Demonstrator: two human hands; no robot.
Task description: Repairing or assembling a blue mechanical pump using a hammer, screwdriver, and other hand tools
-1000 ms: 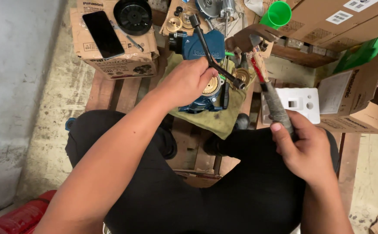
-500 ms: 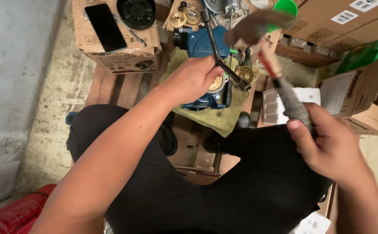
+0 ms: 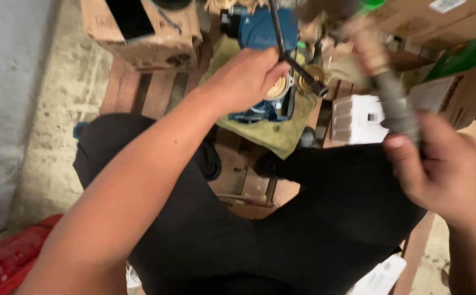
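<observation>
Head view is showing the right hand (image 3: 440, 169) gripping a blurred hammer (image 3: 382, 82), its handle pointing up-left toward the black wrench (image 3: 295, 60) that the left hand (image 3: 246, 79) is clasping on the blue motor (image 3: 262, 33).

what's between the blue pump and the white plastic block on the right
In the head view, the blue pump and white plastic block are parted by the olive cloth's edge, the socket end of the black tool and a brass part.

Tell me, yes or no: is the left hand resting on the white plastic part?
No: the left hand grips a dark metal tool over the blue pump, while the white plastic part lies apart, nearer the right hand.
</observation>
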